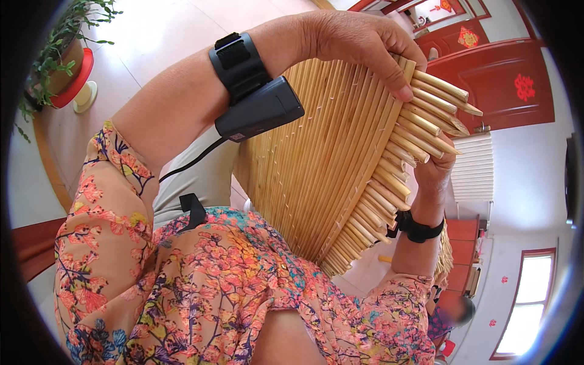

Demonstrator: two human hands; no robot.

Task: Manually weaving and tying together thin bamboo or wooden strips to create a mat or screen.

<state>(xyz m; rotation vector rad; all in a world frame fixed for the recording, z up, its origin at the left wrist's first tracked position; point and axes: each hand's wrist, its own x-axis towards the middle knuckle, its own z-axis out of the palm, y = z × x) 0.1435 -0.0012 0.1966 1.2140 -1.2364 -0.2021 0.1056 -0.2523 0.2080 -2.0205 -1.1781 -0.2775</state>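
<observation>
1. While the left hand (371, 44) closes firmly on the upper corner of the stalk mat (319, 146), thumb in front and fingers mostly hidden behind, the mat spreads from that grip toward 7 o'clock, reaching the floral top (207, 274).
2. From the left hand, the right hand (435, 170) lies toward 5 o'clock, partly behind the stalk ends (422, 119); I cannot tell how closed its grip is.
3. The mat's long axis runs roughly 1 to 7 o'clock; the stalk ends point toward 4 o'clock.
</observation>
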